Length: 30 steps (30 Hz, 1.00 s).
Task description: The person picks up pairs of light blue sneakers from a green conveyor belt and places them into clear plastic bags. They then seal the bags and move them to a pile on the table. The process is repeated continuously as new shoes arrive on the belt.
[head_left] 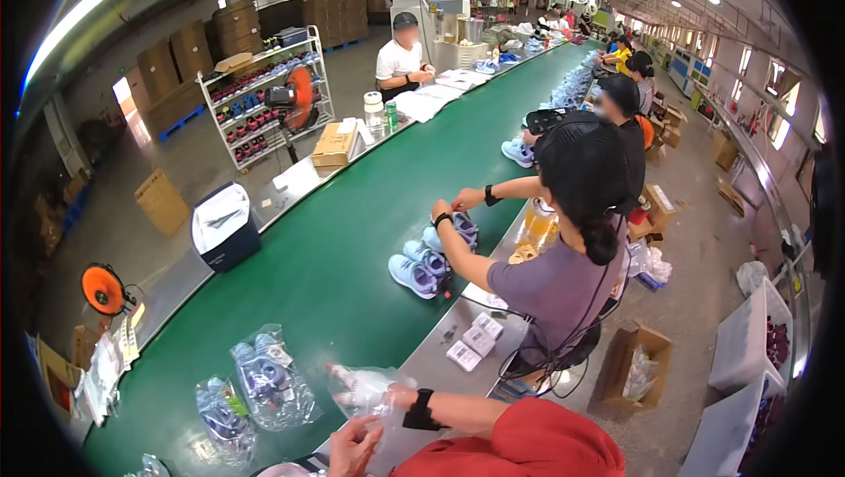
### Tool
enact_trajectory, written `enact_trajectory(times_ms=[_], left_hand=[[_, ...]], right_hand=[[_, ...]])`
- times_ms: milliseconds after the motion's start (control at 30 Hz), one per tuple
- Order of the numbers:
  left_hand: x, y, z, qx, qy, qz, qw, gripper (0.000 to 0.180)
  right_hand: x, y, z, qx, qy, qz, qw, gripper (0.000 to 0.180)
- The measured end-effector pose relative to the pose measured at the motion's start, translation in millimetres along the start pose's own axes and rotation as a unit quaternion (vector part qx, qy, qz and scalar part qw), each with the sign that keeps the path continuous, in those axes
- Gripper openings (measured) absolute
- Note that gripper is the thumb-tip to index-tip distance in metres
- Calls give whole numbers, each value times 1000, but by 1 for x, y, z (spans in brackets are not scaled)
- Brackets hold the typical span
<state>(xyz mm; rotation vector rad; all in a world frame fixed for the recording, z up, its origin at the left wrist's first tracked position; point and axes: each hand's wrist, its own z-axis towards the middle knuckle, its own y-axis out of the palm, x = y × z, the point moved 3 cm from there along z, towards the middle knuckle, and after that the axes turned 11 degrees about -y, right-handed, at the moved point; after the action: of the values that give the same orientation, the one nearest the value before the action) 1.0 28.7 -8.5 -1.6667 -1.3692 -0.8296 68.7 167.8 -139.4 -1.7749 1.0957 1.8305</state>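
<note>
At the lower middle, my right hand (393, 394) reaches into a clear plastic bag (365, 380), its fingers stretched out and apart inside the film. A black band circles that wrist, below a red sleeve. Close by at the lower edge, my left hand (354, 443) has its fingers bent and pinched at the bag's loose edge. To the left on the green belt lie a bagged pair of light blue shoes (268, 376) and another bagged pair (224, 415). A further plastic-wrapped item (151, 466) is cut off by the lower edge.
A co-worker in purple (572, 288) handles blue shoes (414, 273) on the green conveyor belt (334, 275). Small white boxes (475, 341) stand on the metal ledge. A dark blue bin (227, 229) and orange fans (104, 289) line the far side; a cardboard box (638, 371) sits at right.
</note>
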Motion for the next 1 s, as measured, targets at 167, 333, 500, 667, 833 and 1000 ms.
enact_trajectory(times_ms=[167, 333, 500, 667, 833, 1000], left_hand=[[-18, -13, 5, 156, 55, 144, 976, 17], [-31, -40, 16, 312, 128, 118, 934, 19], [-34, -49, 15, 314, 126, 137, 931, 19], [-60, -11, 5, 296, 80, 64, 950, 25], [-60, -15, -22, 258, 75, -15, 963, 29], [-73, -22, -34, 246, 50, -2, 968, 36]], right_hand=[[-35, 2, -8, -85, -23, -543, 835, 54], [-6, 12, -34, -202, -75, -563, 798, 28], [35, 37, -37, -248, -82, -573, 776, 26], [13, 42, -65, -315, -218, -535, 753, 32], [-8, 59, -62, -385, -150, -602, 683, 35], [-18, 75, -60, -408, -121, -635, 644, 39]])
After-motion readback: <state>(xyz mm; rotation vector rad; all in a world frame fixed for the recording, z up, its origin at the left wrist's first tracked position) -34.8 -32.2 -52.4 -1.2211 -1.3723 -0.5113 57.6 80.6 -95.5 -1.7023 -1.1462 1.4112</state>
